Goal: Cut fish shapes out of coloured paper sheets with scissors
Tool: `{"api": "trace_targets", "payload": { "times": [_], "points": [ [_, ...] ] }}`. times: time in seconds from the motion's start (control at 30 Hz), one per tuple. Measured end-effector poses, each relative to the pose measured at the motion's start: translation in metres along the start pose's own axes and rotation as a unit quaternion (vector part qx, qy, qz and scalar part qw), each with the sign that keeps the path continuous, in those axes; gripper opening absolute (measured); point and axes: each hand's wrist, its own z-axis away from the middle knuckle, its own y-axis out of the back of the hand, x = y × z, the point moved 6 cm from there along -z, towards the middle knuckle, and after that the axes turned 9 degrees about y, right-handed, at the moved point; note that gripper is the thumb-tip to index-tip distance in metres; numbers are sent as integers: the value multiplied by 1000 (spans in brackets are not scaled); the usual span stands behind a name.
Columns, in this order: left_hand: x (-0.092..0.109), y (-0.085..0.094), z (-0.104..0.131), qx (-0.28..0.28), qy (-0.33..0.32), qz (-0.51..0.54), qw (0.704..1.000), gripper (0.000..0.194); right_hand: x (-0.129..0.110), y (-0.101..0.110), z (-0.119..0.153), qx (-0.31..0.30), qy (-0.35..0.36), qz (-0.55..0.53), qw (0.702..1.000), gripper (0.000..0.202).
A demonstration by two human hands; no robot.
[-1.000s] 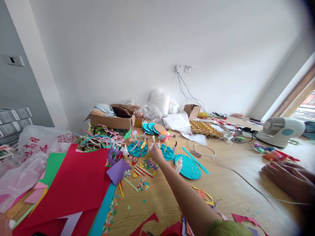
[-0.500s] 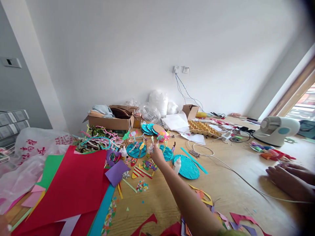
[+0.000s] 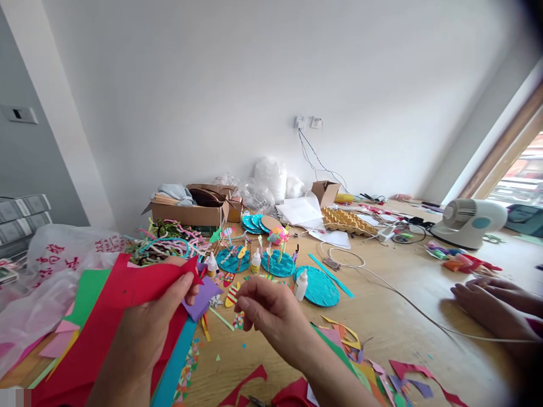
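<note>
My left hand (image 3: 148, 316) pinches the upper edge of a large red paper sheet (image 3: 102, 322), which lies over other coloured sheets; the gripped edge is bent up. To its right, my right hand (image 3: 267, 316) hovers above the table, fingers loosely bent and thumb apart, with nothing visible in it. Beyond that hand stand a small glue bottle (image 3: 255, 263) and a white squeeze bottle (image 3: 301, 287). A striped paper fish (image 3: 232, 295) lies partly behind its fingertips. A purple paper piece (image 3: 202, 299) is beside my left hand.
Blue discs with paper decorations (image 3: 278, 262) and a plain blue disc (image 3: 322, 286) stand further back. A cardboard box (image 3: 186, 215) is behind pipe cleaners (image 3: 169, 243). Another person's hands (image 3: 487, 299) rest at right, near a fan (image 3: 470, 223) and a white cable (image 3: 407, 310). Paper scraps (image 3: 407, 376) lie in front.
My right hand has drawn back towards me from the small glue bottle, which stands released. My left hand has come in from the lower left and taken hold of the red paper sheet.
</note>
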Motion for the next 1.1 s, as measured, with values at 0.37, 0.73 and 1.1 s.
{"api": "trace_targets", "payload": {
  "times": [0.37,0.73,1.1],
  "points": [
    [19,-31,11,-44,-36,-106,993,14,-3,-14,-13,16,7,-60,998,16],
    [-17,-10,-1,-53,69,8,996,15,33,-27,30,-141,-47,281,948,5],
    [-25,8,-10,-34,135,84,987,26,133,-11,118,-273,-166,479,818,30]
  ]
}}
